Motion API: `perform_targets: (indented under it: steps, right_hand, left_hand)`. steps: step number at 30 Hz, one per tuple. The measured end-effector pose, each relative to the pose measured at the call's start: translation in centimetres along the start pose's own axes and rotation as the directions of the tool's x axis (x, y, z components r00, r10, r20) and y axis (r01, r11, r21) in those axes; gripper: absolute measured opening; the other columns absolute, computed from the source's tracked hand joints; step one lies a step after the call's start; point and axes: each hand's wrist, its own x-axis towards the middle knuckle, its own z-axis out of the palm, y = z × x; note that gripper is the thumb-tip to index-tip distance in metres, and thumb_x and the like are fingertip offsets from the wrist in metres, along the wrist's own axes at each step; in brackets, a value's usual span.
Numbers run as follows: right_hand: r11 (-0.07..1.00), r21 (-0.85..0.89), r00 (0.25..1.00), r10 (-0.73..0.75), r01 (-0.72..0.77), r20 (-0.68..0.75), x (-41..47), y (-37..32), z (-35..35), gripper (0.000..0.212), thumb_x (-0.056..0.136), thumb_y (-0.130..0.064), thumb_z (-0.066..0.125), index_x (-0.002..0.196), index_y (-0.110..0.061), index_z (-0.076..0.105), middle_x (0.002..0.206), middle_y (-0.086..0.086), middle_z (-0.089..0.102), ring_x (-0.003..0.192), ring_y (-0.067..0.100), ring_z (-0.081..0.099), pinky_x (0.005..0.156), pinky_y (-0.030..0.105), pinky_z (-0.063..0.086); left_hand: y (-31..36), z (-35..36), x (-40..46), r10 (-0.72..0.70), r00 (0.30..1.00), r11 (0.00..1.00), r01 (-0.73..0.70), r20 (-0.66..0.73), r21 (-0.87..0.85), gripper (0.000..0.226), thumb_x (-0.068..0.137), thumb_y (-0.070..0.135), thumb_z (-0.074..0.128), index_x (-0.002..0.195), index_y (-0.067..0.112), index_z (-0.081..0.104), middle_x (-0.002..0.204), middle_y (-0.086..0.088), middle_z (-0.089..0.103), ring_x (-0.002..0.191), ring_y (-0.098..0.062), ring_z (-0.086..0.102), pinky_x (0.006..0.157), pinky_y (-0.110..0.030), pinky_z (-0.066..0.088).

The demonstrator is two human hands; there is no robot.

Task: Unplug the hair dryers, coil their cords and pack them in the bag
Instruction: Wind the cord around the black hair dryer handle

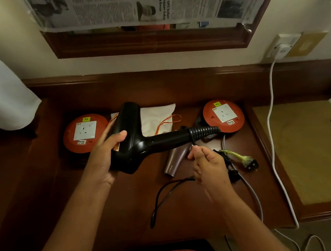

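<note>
My left hand (108, 152) grips the body of a black hair dryer (132, 140), held above the wooden desk with its handle pointing right. Its black cord (202, 131) is wound in tight coils round the end of the handle. My right hand (207, 165) pinches the cord just below the handle, and the loose rest of the cord (161, 195) hangs in a loop to the desk. A mauve hair dryer (175, 161) lies on the desk under the handle, partly hidden. A white drawstring bag (157, 117) with orange strings lies flat behind the black dryer.
Two red round extension reels stand on the desk (116, 200), one at the left (81, 133) and one at the back right (223, 115). A plug with green wrapping (246, 160) lies right of my hand. A white cable (271, 113) runs from a wall socket (281, 48) down the right side.
</note>
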Motion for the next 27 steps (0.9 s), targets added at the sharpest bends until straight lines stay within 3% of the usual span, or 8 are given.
perform_targets:
  steps: [5,9,13,16,19,22,25,27]
  right_hand:
    - [0.997,0.065,0.999,-0.047,0.046,0.02,0.0,0.7,-0.9,0.026,0.1,-0.02,0.041,0.086,-0.007,0.059,0.054,0.001,0.033,0.044,0.009,0.025,0.041,0.02,0.022]
    - [0.996,0.083,0.996,-0.001,-0.007,0.091,0.6,1.3,-1.7,0.025,0.102,-0.015,0.037,0.098,-0.003,0.059,0.06,0.002,0.04,0.049,0.012,0.033,0.047,0.025,0.028]
    - [0.998,0.017,0.994,0.053,-0.055,0.096,1.5,1.9,-2.5,0.038,0.1,-0.034,0.038,0.086,-0.004,0.057,0.053,0.003,0.04,0.044,0.015,0.033,0.043,0.027,0.03]
    - [0.988,-0.113,0.984,0.117,-0.102,0.133,2.0,1.9,-3.3,0.055,0.088,-0.055,0.04,0.07,-0.005,0.054,0.044,0.001,0.037,0.038,0.014,0.033,0.042,0.027,0.032]
    - [0.986,-0.107,0.966,0.15,-0.13,0.21,2.2,2.0,-4.3,0.056,0.084,-0.056,0.043,0.064,-0.006,0.053,0.046,0.002,0.034,0.04,0.014,0.031,0.045,0.028,0.03]
    - [0.963,0.098,0.893,0.19,-0.249,0.407,2.7,2.6,-5.9,0.043,0.09,-0.045,0.05,0.075,-0.006,0.059,0.054,0.002,0.036,0.05,0.015,0.034,0.052,0.028,0.032]
    - [0.915,0.212,0.799,0.166,-0.344,0.578,3.6,2.7,-7.4,0.022,0.089,-0.029,0.06,0.088,-0.008,0.059,0.071,0.001,0.051,0.061,0.013,0.041,0.061,0.029,0.039]
    - [0.899,0.237,0.752,0.138,-0.369,0.645,4.3,2.5,-8.0,0.023,0.081,-0.024,0.072,0.09,-0.008,0.058,0.077,0.001,0.054,0.065,0.012,0.045,0.065,0.03,0.041]
  left_hand:
    - [-0.3,1.0,-0.6,-0.011,1.0,1.0,0.01,-0.01,-0.024,0.063,0.067,0.025,0.069,0.128,0.035,0.058,0.114,-0.005,0.07,0.097,-0.025,0.071,0.064,-0.034,0.057]
    - [0.0,1.6,-0.6,0.0,1.0,1.0,0.0,0.006,-0.006,0.063,0.068,0.026,0.069,0.129,0.036,0.058,0.117,-0.005,0.069,0.098,-0.026,0.07,0.067,-0.035,0.057]
    - [0.0,2.7,-0.9,-0.014,1.0,1.0,0.014,0.001,0.005,0.064,0.066,0.029,0.069,0.129,0.032,0.058,0.112,-0.006,0.07,0.087,-0.023,0.072,0.062,-0.034,0.057]
    - [0.2,2.7,-1.2,-0.033,0.999,0.999,0.032,0.029,0.028,0.062,0.068,0.03,0.069,0.128,0.033,0.058,0.117,-0.007,0.068,0.094,-0.026,0.07,0.065,-0.036,0.057]
    - [0.5,2.4,-1.5,-0.041,0.998,0.998,0.039,0.057,0.039,0.062,0.07,0.029,0.069,0.13,0.033,0.057,0.122,-0.009,0.066,0.096,-0.027,0.07,0.067,-0.036,0.057]
    - [0.8,2.3,-2.0,-0.089,0.995,0.996,0.088,0.056,0.005,0.064,0.07,0.027,0.068,0.132,0.023,0.056,0.119,-0.013,0.066,0.081,-0.023,0.072,0.061,-0.032,0.057]
    - [1.0,2.4,-2.8,-0.101,0.994,0.995,0.102,0.047,-0.006,0.061,0.071,0.025,0.065,0.131,0.016,0.057,0.093,-0.008,0.074,0.07,-0.02,0.072,0.056,-0.029,0.057]
    - [1.1,2.5,-3.2,-0.102,0.994,0.995,0.102,0.047,0.002,0.06,0.071,0.024,0.064,0.129,0.015,0.058,0.085,-0.006,0.074,0.067,-0.02,0.072,0.055,-0.028,0.057]
